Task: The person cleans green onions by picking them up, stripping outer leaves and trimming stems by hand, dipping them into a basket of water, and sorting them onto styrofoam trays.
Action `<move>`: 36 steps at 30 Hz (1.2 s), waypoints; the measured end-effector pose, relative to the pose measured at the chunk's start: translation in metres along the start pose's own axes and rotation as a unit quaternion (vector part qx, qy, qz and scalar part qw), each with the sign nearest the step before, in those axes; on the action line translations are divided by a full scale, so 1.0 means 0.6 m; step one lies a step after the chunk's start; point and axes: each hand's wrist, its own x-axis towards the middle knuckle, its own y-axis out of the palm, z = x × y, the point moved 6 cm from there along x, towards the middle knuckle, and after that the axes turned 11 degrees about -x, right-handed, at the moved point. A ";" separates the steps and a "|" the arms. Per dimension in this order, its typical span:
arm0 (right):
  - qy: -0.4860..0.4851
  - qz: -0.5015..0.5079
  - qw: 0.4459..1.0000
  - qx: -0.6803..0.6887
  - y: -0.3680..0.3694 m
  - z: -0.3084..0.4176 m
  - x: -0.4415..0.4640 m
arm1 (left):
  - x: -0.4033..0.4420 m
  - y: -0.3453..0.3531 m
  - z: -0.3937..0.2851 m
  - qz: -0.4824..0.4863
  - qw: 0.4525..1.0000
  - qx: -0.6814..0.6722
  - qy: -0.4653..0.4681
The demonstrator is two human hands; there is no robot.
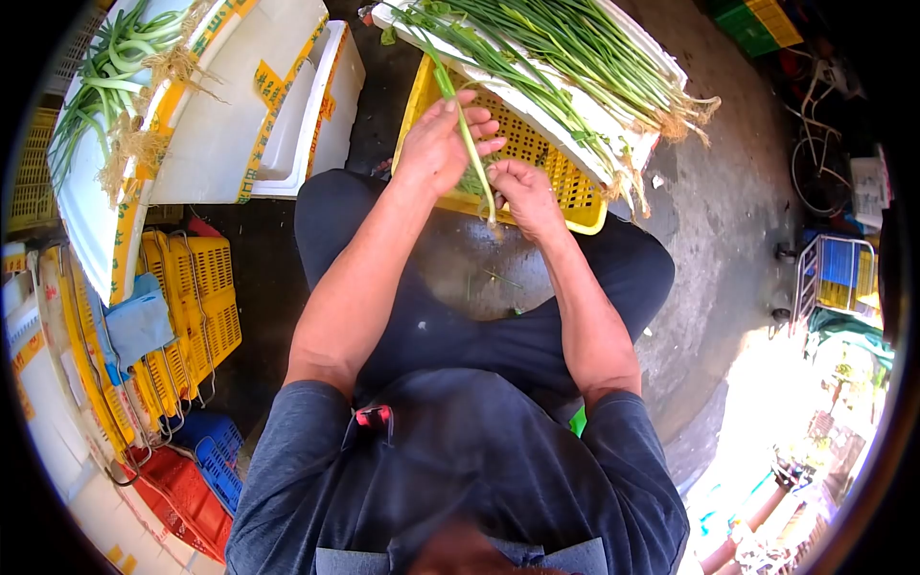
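A single green onion (pixel 469 144) slants across my left hand (pixel 443 144), which holds its stalk between the thumb and partly spread fingers. The leafy end points up and away; the pale root end hangs down. My right hand (pixel 527 196) is pinched at the lower stalk, close to the roots. Just beyond my hands, a pile of green onions (pixel 575 72) lies on a white foam box lid (pixel 498 88), roots toward the right. Beneath the lid is a yellow plastic crate (pixel 580 203), with some green bits visible inside, partly hidden by my hands.
More green onions (pixel 110 72) lie on white foam boxes (pixel 225 105) at the left. Yellow crates (pixel 206 307), a blue crate (pixel 213 450) and a red crate (pixel 182 494) stand lower left. At the right are a metal cart (pixel 834 273) and a coiled cable (pixel 815 172).
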 end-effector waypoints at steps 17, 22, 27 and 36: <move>-0.037 -0.015 0.999 0.025 0.008 0.016 -0.005 | 0.002 -0.003 0.006 0.029 1.000 0.005 -0.009; -0.054 -0.049 0.997 -0.029 0.008 0.021 -0.008 | 0.005 -0.008 0.007 0.031 0.999 0.003 -0.016; -0.107 -0.107 0.979 -0.137 0.003 0.023 -0.011 | 0.004 -0.005 0.007 0.003 1.000 0.012 -0.019; -0.148 -0.168 0.944 -0.242 0.006 0.045 -0.027 | 0.005 -0.008 0.005 0.008 1.000 -0.002 -0.014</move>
